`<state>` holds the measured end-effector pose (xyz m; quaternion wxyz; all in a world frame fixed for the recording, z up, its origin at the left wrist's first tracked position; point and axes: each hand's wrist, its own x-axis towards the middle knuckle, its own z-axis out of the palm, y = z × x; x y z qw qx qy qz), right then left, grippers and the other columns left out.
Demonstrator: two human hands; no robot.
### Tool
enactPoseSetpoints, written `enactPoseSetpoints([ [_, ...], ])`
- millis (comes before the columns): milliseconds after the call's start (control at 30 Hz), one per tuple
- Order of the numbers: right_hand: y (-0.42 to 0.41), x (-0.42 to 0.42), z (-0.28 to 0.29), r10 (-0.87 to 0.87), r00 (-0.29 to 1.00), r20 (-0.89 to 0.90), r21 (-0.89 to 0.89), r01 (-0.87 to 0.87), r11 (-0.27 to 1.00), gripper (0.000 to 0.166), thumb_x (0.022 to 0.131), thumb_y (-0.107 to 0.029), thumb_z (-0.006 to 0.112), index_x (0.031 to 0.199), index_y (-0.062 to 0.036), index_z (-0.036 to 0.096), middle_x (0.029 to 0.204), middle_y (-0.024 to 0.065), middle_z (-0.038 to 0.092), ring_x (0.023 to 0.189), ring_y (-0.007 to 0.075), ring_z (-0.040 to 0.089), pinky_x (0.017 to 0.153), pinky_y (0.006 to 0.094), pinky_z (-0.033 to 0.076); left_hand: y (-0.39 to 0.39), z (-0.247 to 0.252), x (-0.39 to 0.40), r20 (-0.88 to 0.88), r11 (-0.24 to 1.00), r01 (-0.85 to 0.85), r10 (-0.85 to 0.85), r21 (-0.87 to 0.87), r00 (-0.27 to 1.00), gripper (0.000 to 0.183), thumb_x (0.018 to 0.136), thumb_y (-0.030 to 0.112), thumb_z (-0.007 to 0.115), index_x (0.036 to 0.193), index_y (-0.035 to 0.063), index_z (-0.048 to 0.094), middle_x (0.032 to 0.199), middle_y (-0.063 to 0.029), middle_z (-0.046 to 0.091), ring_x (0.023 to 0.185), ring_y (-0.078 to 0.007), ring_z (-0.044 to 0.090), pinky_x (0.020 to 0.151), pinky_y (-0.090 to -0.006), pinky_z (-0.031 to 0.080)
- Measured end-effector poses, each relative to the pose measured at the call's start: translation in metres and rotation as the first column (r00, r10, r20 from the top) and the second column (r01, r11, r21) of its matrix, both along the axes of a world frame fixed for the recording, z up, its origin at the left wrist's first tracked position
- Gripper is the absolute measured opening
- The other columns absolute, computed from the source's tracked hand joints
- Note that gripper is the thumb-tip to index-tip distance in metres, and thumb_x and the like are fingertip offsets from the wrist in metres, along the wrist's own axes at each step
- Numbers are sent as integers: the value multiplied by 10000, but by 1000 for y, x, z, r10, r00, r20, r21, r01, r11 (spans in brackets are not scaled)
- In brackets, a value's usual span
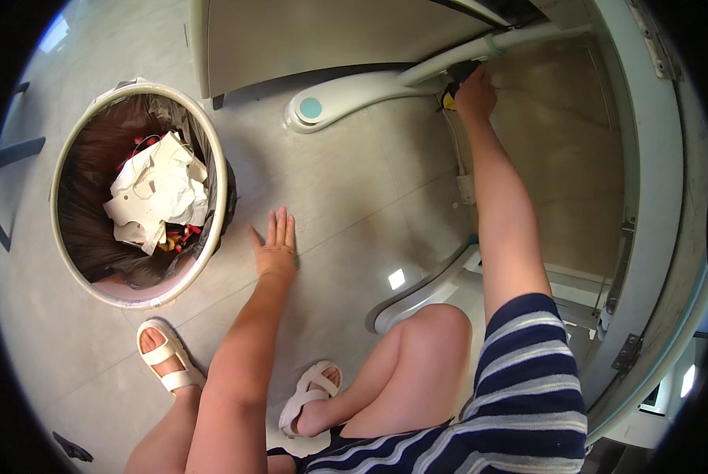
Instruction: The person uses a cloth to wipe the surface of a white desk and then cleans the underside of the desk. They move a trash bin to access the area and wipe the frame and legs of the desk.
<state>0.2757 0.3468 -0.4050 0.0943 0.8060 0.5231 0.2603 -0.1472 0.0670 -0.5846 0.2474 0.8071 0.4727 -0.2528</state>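
Note:
My left hand [275,246] rests palm down on the grey tiled floor [354,178], fingers spread, just right of the waste bin. Stretched far forward, my right hand [477,98] is closed around a dark object [464,70], perhaps a cloth, beside a white tubular bar [445,62] under the desk. Something yellow and black [449,98] shows at the same hand's left side; whether it belongs to the dark object I cannot tell. The rounded white foot [354,95] of the desk, with a teal disc on its end, lies left of that hand.
The round waste bin [223,178] has a black liner and holds torn white paper [158,183]. A cabinet [330,41] stands ahead. A white cable with a plug block [465,188] runs along the floor. Another desk foot [413,302] is near my knee, and a metal-hinged frame [656,148] rises at right.

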Motion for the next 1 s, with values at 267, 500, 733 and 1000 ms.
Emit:
enactPoseSetpoints([
  [267,-79,-8,-8,12,998,60,5,-13,1000,714,1019,-273,688,1591,-7,353,1425,242,574,1184,393,637,979,507,533,-7,-24,-9,-37,991,-24,29,128,999,1307,811,619,804,1707,130,-12,1790,-58,-78,1648,-278,-4,1239,-716,159],
  [500,-63,3,1,66,969,-237,224,-12,975,545,1038,-249,650,1498,7,509,1365,227,645,1193,366,658,997,461,527,-5,-12,-7,-13,999,2,-1,54,1000,1293,817,646,780,1708,133,-5,1788,-60,-87,1648,-282,-7,1230,-735,155],
  [733,8,-53,69,645,269,-715,560,773,299,538,1078,-330,587,1454,54,561,1442,154,637,1245,296,641,1026,429,498,-10,-26,-28,-74,992,-20,30,125,997,1279,816,655,764,1709,133,12,1788,-71,-84,1647,-296,-9,1218,-761,140],
  [1000,109,-28,111,492,802,-338,871,69,487,611,1093,-261,512,1544,100,314,1517,328,470,1314,404,586,1050,510,513,-16,-30,-20,-28,981,6,0,195,1000,1278,820,660,767,1705,96,37,1785,-107,-49,1643,-320,5,1207,-769,153],
])
